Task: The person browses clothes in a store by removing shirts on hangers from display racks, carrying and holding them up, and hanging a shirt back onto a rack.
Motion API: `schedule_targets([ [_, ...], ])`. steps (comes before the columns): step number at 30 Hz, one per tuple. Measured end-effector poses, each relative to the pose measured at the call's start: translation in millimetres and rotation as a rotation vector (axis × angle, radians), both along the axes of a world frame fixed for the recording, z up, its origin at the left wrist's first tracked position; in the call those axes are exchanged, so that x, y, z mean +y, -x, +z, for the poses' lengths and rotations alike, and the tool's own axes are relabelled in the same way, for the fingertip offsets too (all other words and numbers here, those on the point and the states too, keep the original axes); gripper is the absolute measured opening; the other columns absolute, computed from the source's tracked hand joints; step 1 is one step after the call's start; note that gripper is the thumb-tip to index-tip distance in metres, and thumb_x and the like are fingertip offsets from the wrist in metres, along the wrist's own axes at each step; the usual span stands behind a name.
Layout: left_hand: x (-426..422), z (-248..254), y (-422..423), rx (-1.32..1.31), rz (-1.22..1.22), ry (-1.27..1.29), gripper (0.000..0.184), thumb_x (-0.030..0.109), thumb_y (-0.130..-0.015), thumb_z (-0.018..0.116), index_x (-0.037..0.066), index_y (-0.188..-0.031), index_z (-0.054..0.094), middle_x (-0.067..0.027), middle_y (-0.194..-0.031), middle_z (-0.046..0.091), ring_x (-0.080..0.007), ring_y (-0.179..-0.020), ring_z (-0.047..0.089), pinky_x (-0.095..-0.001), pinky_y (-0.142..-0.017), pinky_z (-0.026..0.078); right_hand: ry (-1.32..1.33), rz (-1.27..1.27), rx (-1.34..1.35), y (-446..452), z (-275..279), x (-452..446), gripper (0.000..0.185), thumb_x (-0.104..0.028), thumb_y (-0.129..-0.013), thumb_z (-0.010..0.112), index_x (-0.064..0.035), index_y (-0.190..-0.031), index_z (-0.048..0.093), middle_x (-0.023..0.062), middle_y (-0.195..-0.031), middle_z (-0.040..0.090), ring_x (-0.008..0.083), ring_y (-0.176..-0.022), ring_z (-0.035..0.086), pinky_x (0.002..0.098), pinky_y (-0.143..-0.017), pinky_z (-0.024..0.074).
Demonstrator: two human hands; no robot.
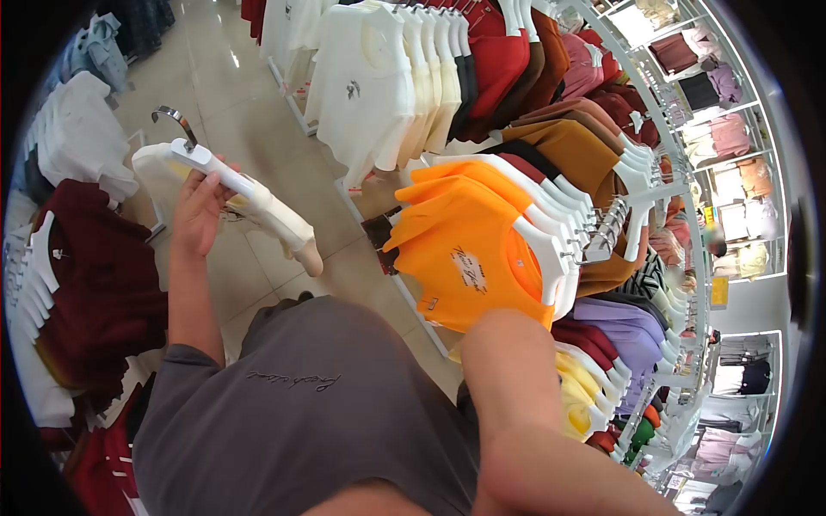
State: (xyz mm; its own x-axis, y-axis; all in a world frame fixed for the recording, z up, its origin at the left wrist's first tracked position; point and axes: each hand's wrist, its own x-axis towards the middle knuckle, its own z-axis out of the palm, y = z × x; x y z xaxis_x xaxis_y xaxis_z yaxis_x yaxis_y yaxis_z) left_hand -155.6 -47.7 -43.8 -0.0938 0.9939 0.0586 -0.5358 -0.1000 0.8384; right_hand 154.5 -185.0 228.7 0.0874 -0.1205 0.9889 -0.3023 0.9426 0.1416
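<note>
My left hand (200, 209) is closed around a white clothes hanger (206, 161), just below its metal hook. A cream shirt (280, 219) hangs on that hanger, seen nearly edge-on over the tiled aisle. On the other side my bent right arm reaches up to the front of an orange T-shirt (452, 258) with a printed white patch. The right hand itself does not show, so what it touches is hidden. More orange shirts hang on white hangers right behind the front one.
White and cream shirts (361, 95) hang at the far end of the right-hand rack. Purple tops (619, 327) and yellow ones (581, 391) hang nearer. On the left stand dark red tops (95, 284) and white garments (86, 138). Lit wall shelves (731, 206) line the far right.
</note>
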Motion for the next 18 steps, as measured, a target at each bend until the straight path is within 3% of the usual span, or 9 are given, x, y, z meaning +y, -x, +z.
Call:
schedule_targets([
  [18,-2.4,9.8,2.0,0.016,-0.033,0.021,0.033,0.018,-0.097,0.055,0.0,-0.124,0.052,-0.0145,-0.114,0.061,-0.0257,-0.111,0.059,-0.0406,-0.096,0.046,-0.152,-0.49,0.185,-7.3,10.1,-12.1,0.029,-0.008,-0.098,0.044,0.0071,-0.12,0.056,0.0174,-0.127,0.056,0.0222,-0.121,0.052,0.035,-0.103,0.0406],
])
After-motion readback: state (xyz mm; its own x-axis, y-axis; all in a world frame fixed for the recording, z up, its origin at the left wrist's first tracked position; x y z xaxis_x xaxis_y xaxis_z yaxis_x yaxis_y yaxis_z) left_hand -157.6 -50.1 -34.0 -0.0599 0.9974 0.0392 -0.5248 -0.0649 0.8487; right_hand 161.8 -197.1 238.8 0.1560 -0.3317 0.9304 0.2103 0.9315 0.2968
